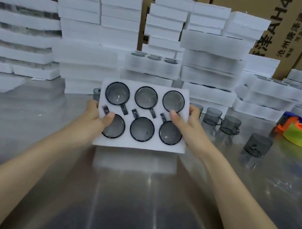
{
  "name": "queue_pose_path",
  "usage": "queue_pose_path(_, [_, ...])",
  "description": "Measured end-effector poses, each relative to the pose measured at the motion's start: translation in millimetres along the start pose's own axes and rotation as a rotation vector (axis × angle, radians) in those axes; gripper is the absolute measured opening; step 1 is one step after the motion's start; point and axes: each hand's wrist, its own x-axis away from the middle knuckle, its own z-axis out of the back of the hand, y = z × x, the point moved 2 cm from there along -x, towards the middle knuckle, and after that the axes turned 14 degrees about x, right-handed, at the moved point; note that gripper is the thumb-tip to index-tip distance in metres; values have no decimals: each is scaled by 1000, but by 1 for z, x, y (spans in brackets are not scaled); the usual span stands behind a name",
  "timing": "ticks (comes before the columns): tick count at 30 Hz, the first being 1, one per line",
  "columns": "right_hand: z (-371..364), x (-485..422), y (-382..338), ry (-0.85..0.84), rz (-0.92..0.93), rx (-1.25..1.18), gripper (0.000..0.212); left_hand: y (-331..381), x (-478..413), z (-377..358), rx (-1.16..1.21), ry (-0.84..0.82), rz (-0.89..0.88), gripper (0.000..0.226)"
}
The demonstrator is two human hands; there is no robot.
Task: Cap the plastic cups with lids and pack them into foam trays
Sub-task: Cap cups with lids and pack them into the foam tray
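Gripping the foam tray point(137, 146) by its two ends, my left hand point(94, 114) and right hand point(186, 120) hold it tilted above the steel table point(132, 200), thumbs on top. All six pockets hold lidded cups point(142, 128), so I judge this tray finished; loose grey cups point(230, 125) beyond it seem to await lids and packing

Bright, even light glares in streaks off the steel table point(132, 200); edges bend and blur.

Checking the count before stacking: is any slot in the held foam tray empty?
No, all six slots of the foam tray hold cups, three per row.
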Motion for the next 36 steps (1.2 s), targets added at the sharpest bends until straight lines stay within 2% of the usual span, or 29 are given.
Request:
queue_pose_path(3, [-5, -2, 7, -77, 75, -29, 70, -8, -6, -1, 204, 18, -59, 31])
queue_pose_path(5, [-8, -5, 11, -92, 85, -100, 78, -12, -9, -5, 475, 27, -26, 32])
queue_pose_path(7, [-10, -7, 15, -86, 69, -176, 75, -17, -11, -9, 660, 22, 27, 37])
queue_pose_path(9, [-12, -9, 19, -72, 49, -262, 65, -20, -11, -12, 633, 4, 7, 44])
queue_pose_path(12, [-15, -9, 18, -34, 75, -295, 61, -21, -8, -13, 591, -22, -24, 41])
queue_pose_path(17, [-16, -11, 10, 26, 156, -183, 74, -21, -9, -9, 664, -15, -25, 58])
queue_pose_path(21, [-11, -11, 15, -12, 121, -100, 84, -22, -13, -8, 631, -7, -47, 61])
queue_pose_path(23, [-13, -9, 15, -12, 94, -63, 93, -23, -13, -8, 619, 6, -44, 72])
queue_pose_path(28, [-22, -5, 4, 76, 126, -18, 108, -20, -8, -12, 369, 87, -172, 97])
queue_pose_path(32, [-21, -1, -3, 114, 133, 72, 127, -12, -3, -14, 293, 106, -314, 115])
queue_pose_path(34, [-25, 0, -6, 132, 114, 131, 141, -10, -2, -14, 254, 106, -333, 126])
queue_pose_path(36, [-28, 1, -7, 160, 111, 174, 145, -9, 0, -15, 232, 110, -338, 131])
